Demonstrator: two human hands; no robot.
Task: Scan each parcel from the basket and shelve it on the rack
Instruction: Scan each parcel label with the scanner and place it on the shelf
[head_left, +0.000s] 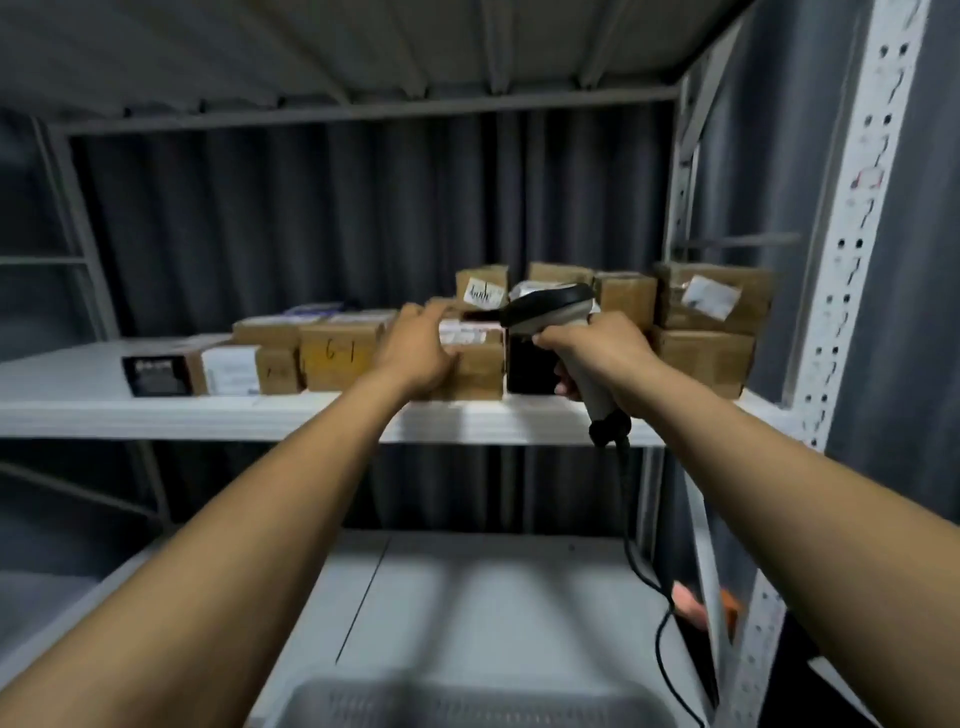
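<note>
My left hand (422, 353) grips the parcel (475, 371) on the shelf (78, 400), near its front edge. My right hand (602, 353) clasps the scanner (550, 306). Risk: the trailing cable (631, 551) snags, or a careless shove dislodges the stacked boxes (711, 322).

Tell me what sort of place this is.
Probably a parcel storeroom or pickup point: a metal rack, labelled cardboard parcels stacked on it, and a corded barcode scanner gripped in the right hand.

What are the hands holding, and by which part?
The right hand grips the barcode scanner by its handle; the left hand clasps a cardboard parcel at its top left corner.
</note>
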